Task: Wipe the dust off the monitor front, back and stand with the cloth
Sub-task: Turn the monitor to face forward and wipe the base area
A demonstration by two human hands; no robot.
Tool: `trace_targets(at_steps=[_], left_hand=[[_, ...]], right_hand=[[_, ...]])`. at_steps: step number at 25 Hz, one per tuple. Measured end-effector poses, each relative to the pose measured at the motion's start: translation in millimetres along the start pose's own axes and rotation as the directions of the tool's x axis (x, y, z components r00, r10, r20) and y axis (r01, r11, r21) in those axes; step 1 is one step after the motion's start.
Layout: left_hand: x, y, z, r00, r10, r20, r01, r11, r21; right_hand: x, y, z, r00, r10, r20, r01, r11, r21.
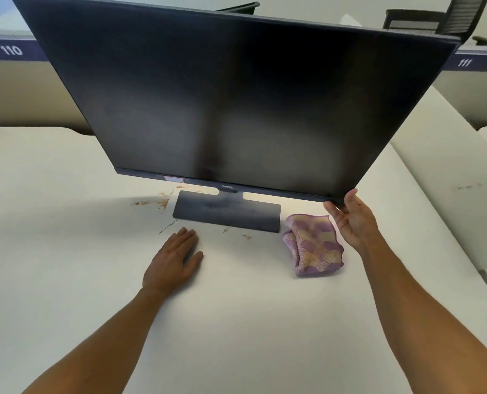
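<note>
presently the large black flat-screen monitor (231, 103) stands on its flat dark stand base (227, 211) toward the far edge of the white counter (66, 251). the right hand (351, 220), fingers relaxed, touches its lower right corner, probably to steady it. the left hand (174, 258) lies flat, spread. the crumpled purple-and-cream checked cloth (313, 244) lies unheld just right of the base.

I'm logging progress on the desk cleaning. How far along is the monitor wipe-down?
Nothing can be confirmed as done: the monitor faces forward and the cloth lies crumpled on the desk, held by neither hand. In hand: the right hand is open at the screen's lower right corner, and the left hand rests flat on the desk before the stand base. Left: picking up the cloth and wiping front, back and stand.
</note>
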State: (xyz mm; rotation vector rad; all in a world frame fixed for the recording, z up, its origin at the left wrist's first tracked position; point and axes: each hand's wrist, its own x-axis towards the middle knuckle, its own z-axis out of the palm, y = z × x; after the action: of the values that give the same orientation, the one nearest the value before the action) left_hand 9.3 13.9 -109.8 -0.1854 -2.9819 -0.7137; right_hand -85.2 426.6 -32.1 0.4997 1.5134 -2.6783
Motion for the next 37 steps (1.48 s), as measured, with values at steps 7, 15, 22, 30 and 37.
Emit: trace_targets(at_steps=[7,15,22,30,37], left_hand=[[0.9,-5.6,4.3,0.997,-0.076,0.033,0.076,0.997,0.002],[2.0,0.4,-3.8,0.989,-0.143,-0.037,0.139,0.985,-0.098],[44.7,5.3,-52.5,0.76,-0.629,-0.165,0.327,0.589,-0.739],[80.6,-12.8,-85.2,0.655,-0.714,-0.245,0.331,0.564,-0.757],[96.9,-13.2,-84.3,0.553,-0.76,-0.341,0.411,0.606,-0.681]], right_hand=[[32.9,-10.9,13.3,1.0,0.023,-0.001,-0.023,0.997,-0.08],[38.7,-10.8,17.1,1.0,0.015,-0.023,-0.018,0.993,-0.12],[22.0,20.0,34.1,0.99,-0.029,-0.139,0.027,0.999,-0.023],[26.8,26.5,48.9,0.971,-0.149,-0.186,0.091,0.953,-0.29],[41.5,31.1,47.3,0.967,-0.195,-0.164,0.135,0.939,-0.317]])
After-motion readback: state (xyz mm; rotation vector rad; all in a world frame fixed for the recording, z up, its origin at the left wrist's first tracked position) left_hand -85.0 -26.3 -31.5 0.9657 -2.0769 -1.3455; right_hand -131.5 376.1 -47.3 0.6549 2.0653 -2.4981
